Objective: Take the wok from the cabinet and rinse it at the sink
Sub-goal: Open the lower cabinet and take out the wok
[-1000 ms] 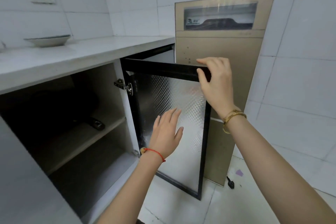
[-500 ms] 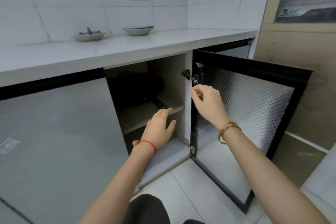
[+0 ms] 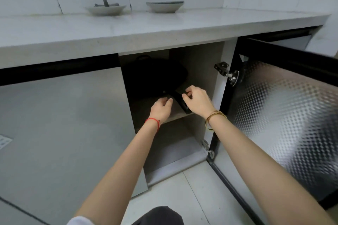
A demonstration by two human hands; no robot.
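Note:
A black wok [image 3: 155,76] sits on the upper shelf [image 3: 175,116] of the open cabinet, its dark body deep in shadow. Its black handle [image 3: 183,107] points out toward the front right. My right hand [image 3: 196,100] is over the handle's middle, finger and thumb curled around it. Just left of the handle my left hand [image 3: 161,108] hovers above the shelf with its fingers loosely curled and holding nothing. No sink is in view.
The cabinet door [image 3: 285,107], with patterned glass in a black frame, stands swung open on the right. A closed grey door [image 3: 60,124] is on the left. Two shallow bowls [image 3: 105,9] [image 3: 164,6] sit on the white counter [image 3: 146,29] above.
My right hand left the door's top edge and moved into the cabinet onto the wok handle. My left hand reached in beside it. My view swung left and lower.

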